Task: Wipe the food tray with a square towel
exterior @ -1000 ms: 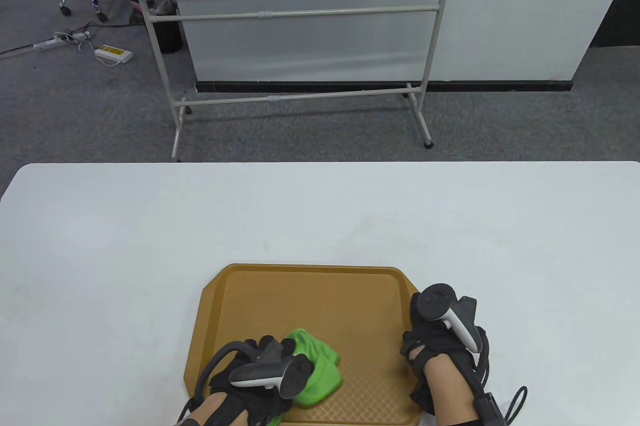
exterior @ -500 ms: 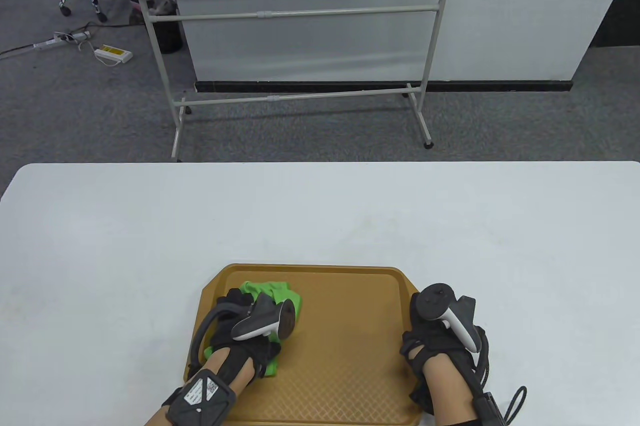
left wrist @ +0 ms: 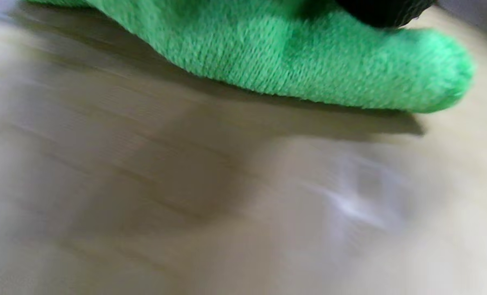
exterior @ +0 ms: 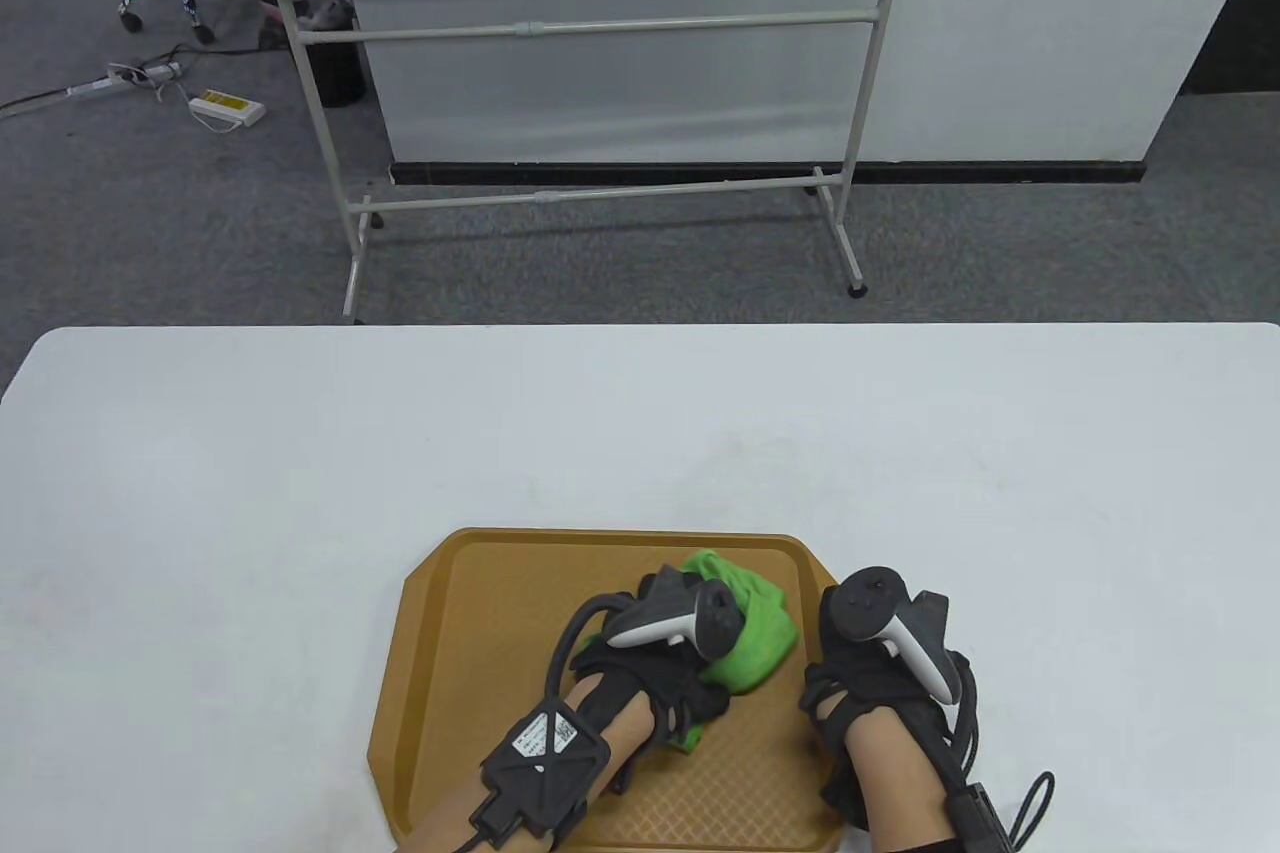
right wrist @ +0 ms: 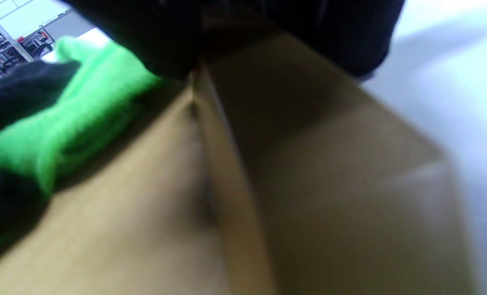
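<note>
Our left hand presses the bunched green towel onto the tray floor toward 2 o'clock. Our right hand grips the tray's 3 o'clock rim on the tabletop.

- The left hand is sweeping the towel across the tray: from the near middle, to the far left corner, and now to the far right, near the right hand.
- The left forearm is reaching further in over the tray.

One tray, one towel (green), two hands.
</note>
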